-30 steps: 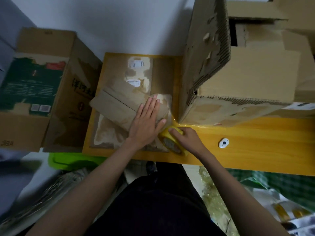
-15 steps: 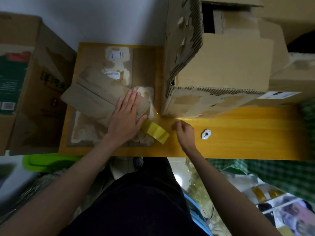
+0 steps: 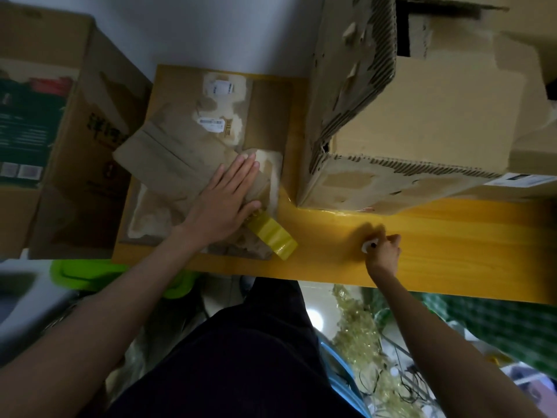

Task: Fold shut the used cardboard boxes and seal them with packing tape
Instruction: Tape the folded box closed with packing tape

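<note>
A flat, worn cardboard box (image 3: 193,152) lies on the left end of the yellow wooden table (image 3: 452,236). My left hand (image 3: 224,203) presses flat on its folded flap, fingers straight. A yellow roll of packing tape (image 3: 272,238) lies at the box's near right corner, just beside my left thumb. My right hand (image 3: 382,251) is further right on the table, fingers curled around a small white cutter (image 3: 368,246). A large torn cardboard box (image 3: 416,116) stands on the table behind my right hand.
A printed cardboard box (image 3: 60,131) stands left of the table. More boxes are stacked at the back right. A green plastic lid (image 3: 87,274) lies below the table's left edge. Clutter and crumpled film cover the floor at right. A white wall is behind.
My right hand let go of the tape roll and moved right along the table to the small white cutter, now gripping it. My left hand stayed pressed on the flap.
</note>
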{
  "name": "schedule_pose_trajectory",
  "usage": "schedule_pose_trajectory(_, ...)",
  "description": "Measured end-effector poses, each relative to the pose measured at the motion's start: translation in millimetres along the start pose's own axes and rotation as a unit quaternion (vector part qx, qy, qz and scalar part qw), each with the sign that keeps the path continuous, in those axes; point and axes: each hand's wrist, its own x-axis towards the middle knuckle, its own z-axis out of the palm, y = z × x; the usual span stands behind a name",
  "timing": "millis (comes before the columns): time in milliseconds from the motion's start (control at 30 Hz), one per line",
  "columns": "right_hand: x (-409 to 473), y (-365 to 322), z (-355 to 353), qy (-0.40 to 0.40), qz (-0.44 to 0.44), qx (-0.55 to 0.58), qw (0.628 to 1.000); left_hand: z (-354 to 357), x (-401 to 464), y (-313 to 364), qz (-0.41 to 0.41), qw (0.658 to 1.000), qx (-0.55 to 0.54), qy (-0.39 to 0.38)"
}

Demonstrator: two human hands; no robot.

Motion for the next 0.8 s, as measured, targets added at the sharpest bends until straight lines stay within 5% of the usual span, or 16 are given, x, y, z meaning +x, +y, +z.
schedule_pose_trajectory(167, -23, -17, -6, -0.013, -0.017, 0.1, 0.995, -12, 2, 5, -0.057, 0.967, -0.24, 0.062)
schedule_pose_trajectory(267, -75, -62, -22, 0.023, -0.173, 0.213, 0.961, -24, 0, 0, -0.083, 0.928, -0.336, 0.138)
schedule_pose_trajectory(367, -121, -119, -48, -0.016, -0.3, 0.287, 0.909, -35, -6, 2, -0.117, 0.92, -0.336, 0.163)
schedule_pose_trajectory(533, -116, -202, -72, -0.093, -0.486, 0.25, 0.832, -43, -11, 15, -0.147, 0.927, -0.306, 0.159)
schedule_pose_trajectory(633, -89, -220, -64, -0.135, -0.514, 0.204, 0.822, -45, -24, 34, -0.209, 0.928, -0.286, 0.115)
schedule_pose_trajectory(800, -71, -224, -53, -0.178, -0.537, 0.188, 0.803, -43, -47, 51, -0.249, 0.964, -0.087, -0.036)
